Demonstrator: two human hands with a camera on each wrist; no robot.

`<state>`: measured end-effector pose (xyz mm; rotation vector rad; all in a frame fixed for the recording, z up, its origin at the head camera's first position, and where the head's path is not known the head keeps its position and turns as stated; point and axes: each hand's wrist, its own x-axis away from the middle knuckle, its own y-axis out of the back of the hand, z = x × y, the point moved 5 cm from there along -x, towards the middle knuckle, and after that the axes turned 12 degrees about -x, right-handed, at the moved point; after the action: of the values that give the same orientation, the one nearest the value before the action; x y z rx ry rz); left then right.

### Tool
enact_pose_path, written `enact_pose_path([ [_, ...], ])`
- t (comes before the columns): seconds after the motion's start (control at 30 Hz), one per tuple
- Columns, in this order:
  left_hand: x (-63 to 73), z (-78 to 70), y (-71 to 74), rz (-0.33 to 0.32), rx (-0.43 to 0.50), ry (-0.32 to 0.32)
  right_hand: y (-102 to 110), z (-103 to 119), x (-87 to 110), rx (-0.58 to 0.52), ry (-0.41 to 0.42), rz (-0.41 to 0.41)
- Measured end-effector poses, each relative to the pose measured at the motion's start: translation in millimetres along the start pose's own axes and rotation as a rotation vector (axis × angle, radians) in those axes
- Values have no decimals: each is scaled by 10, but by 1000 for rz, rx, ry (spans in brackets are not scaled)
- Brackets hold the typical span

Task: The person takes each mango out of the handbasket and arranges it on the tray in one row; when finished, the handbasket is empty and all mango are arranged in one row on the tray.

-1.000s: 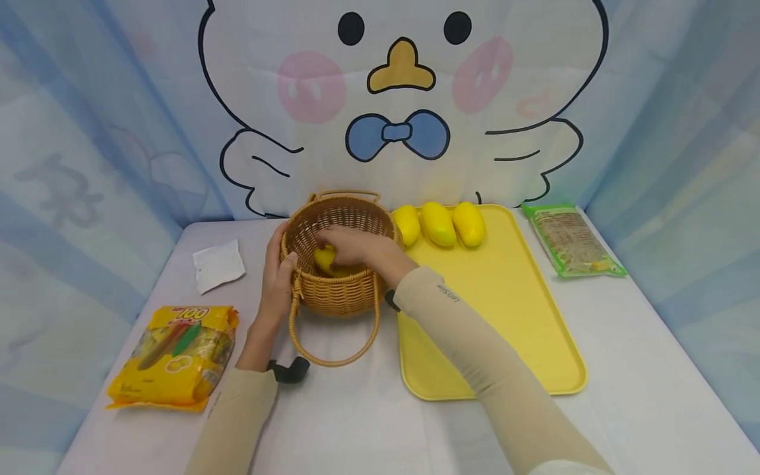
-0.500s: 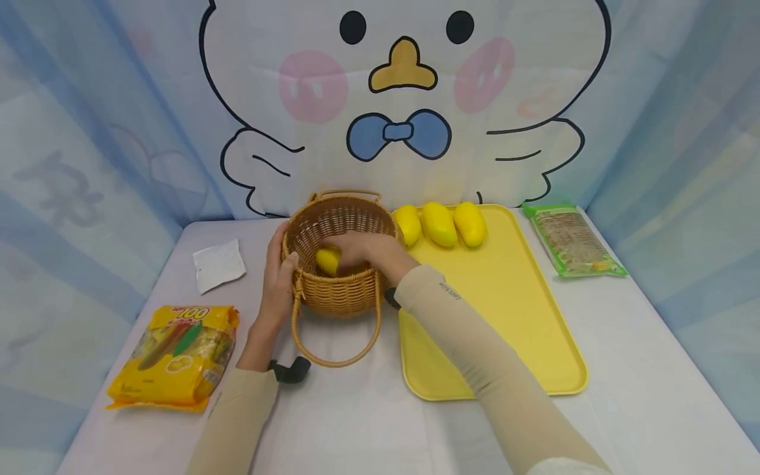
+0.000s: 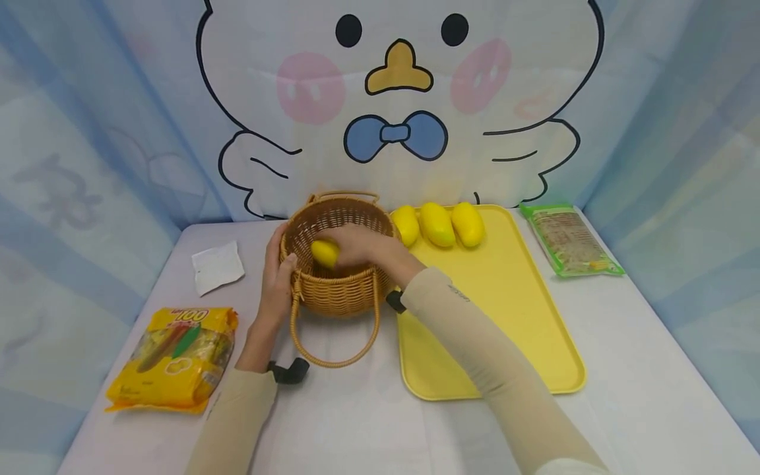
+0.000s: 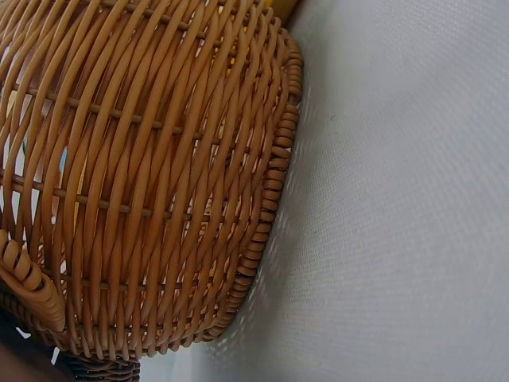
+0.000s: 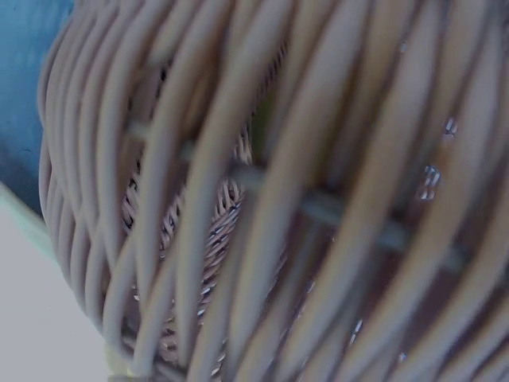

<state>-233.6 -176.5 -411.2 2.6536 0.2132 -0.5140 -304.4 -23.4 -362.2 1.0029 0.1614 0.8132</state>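
A brown wicker basket (image 3: 338, 297) stands at the back of the table, its looped handle hanging down in front. My left hand (image 3: 276, 284) holds the basket's left side, thumb at the rim. Inside the basket my right hand (image 3: 351, 245) grips a yellow mango (image 3: 324, 253); its fingertips are hidden behind the fruit and the hand. Woven basket wall (image 4: 151, 175) fills much of the left wrist view. Close, blurred basket weave (image 5: 278, 199) covers most of the right wrist view.
Right of the basket lies a yellow tray (image 3: 493, 316) with three mangoes (image 3: 438, 225) at its far end. A green-edged packet (image 3: 572, 241) lies beyond it. On the left are a white packet (image 3: 218, 267) and a yellow candy bag (image 3: 175, 359).
My right hand has shifted its hold on the mango and lifted it slightly inside the basket. The left hand and basket stay in place.
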Motion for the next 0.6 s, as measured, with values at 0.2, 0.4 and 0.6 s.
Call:
enact_pose_path([
  [0.2, 30, -210, 54, 25, 11, 24, 97, 26, 24, -8, 50, -111],
  [0.4, 48, -372, 75, 46, 25, 31, 185, 46, 100, -8, 52, -156],
  [0.6, 60, -398, 81, 49, 2, 42, 281, 58, 190, -7, 57, -198],
])
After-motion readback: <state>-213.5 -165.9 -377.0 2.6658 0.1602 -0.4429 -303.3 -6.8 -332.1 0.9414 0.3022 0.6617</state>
